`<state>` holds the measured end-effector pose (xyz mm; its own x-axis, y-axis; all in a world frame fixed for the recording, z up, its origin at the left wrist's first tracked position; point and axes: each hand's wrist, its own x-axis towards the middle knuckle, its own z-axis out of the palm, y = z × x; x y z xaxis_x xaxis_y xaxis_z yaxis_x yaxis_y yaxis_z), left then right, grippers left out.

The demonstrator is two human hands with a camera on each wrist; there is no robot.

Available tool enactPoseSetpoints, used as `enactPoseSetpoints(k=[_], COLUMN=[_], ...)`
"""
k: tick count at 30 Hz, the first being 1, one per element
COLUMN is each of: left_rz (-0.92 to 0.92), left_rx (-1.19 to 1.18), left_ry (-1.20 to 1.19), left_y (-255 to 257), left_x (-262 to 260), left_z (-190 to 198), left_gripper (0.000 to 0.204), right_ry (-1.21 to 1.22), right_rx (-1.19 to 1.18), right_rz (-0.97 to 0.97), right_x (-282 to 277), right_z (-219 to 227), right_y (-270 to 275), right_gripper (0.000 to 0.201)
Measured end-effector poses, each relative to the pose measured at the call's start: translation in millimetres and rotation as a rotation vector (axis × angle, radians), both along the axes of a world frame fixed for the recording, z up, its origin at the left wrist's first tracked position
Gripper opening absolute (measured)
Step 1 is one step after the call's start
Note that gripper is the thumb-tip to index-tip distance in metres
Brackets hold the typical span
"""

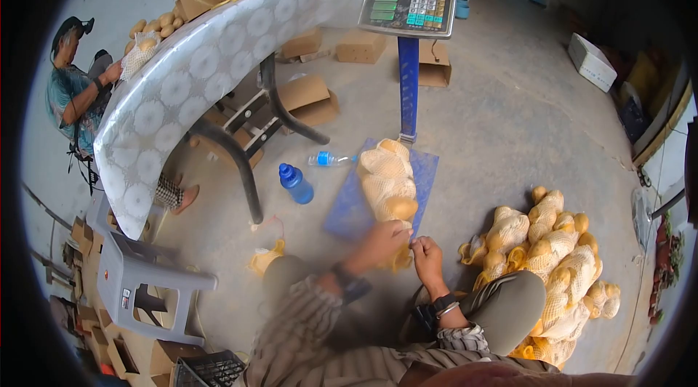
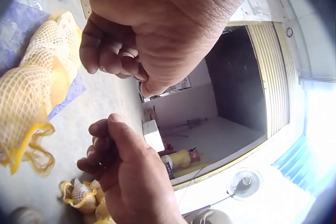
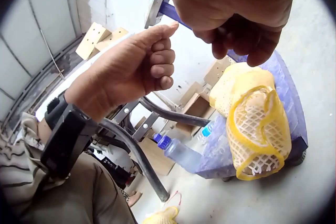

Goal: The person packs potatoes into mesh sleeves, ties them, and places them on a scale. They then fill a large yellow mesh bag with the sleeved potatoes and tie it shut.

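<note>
A white mesh bag [image 1: 385, 176] of large, tan, rounded produce lies on the blue scale platform [image 1: 427, 176]. Its yellow-edged mouth [image 2: 31, 148] gapes in the left wrist view. Just past the bag's near end, my left hand [image 1: 382, 245] and right hand [image 1: 427, 260] face each other, fingertips close together. In the right wrist view the left hand [image 3: 131, 69] has its fingers curled and thumb extended. My right hand [image 2: 128, 169] also curls its fingers in the left wrist view. No object shows plainly in either hand; I cannot tell whether a thin tie is pinched there.
Several filled mesh bags [image 1: 560, 256] are piled at my right knee. The scale's display [image 1: 407, 10] stands on a blue post ahead. A blue bottle [image 1: 296, 183], a clear bottle [image 1: 331, 159] and a grey stool [image 1: 149, 281] are to the left. A person [image 1: 76, 89] works at the covered table [image 1: 196, 60].
</note>
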<state>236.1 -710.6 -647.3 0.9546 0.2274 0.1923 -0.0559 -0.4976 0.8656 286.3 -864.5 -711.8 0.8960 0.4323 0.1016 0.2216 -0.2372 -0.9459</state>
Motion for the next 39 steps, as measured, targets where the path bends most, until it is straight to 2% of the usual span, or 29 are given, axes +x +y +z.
enactPoseSetpoints(k=[3, 5, 6, 7, 13, 17, 19, 21, 23, 25, 29, 32, 39], left_rz=[-0.018, 0.004, 0.030, 0.045, 0.082, 0.053, 0.079, 0.139, 0.213, 0.272, 0.371, 0.423, 0.517], left_rx=[-0.110, -0.048, -0.032, -0.016, 0.044, 0.000, 0.035, 0.055, 0.027, 0.053, 0.153, 0.066, 0.203], left_ry=[0.108, 0.026, 0.024, 0.021, 0.121, 0.123, -0.069, -0.009, 0.084, -0.062, -0.048, -0.016, -0.119], left_y=[-3.6, -1.1, -1.1, -0.5, 1.3, 6.8, 18.5, 34.3, 52.6, 72.9, 91.3, 104.4, 131.9], left_x=[-3.9, 1.8, 1.8, 1.8, 3.1, 2.9, 2.8, -2.5, -12.7, -19.3, -41.3, -51.2, -65.4], left_z=[18.0, -10.1, -12.8, -13.7, -16.2, -18.9, -16.0, 20.9, 55.3, 68.3, 113.4, 130.0, 157.5], left_gripper=[0.035, 0.033, 0.033, 0.033, 0.031, 0.030, 0.029, 0.028, 0.025, 0.028, 0.032, 0.036, 0.039], right_ry=[-0.089, -0.012, -0.064, -0.118, -0.010, -0.026, -0.012, 0.008, -0.063, -0.029, 0.022, 0.034, -0.015], right_rx=[0.032, 0.031, 0.058, 0.087, 0.038, 0.068, 0.093, 0.122, 0.152, 0.138, 0.162, 0.162, 0.129], right_rz=[0.028, 0.024, 0.042, 0.049, 0.080, 0.081, 0.061, 0.009, 0.035, 0.043, 0.088, 0.091, 0.084], right_x=[1.3, 2.5, 3.8, 4.7, 1.0, -4.0, -5.9, -8.7, -9.6, -9.9, -11.1, -12.4, -13.0], right_z=[-15.9, -13.8, -16.1, -19.3, -15.9, 4.7, 14.0, 19.3, 20.9, 27.4, 30.8, 38.0, 45.9], right_y=[-1.8, -0.1, 2.4, 2.8, 4.1, 4.8, 5.5, 3.4, 4.7, 4.4, 6.5, 4.1, -2.1], right_gripper=[0.024, 0.024, 0.024, 0.025, 0.026, 0.026, 0.026, 0.025, 0.025, 0.021, 0.018, 0.020, 0.023])
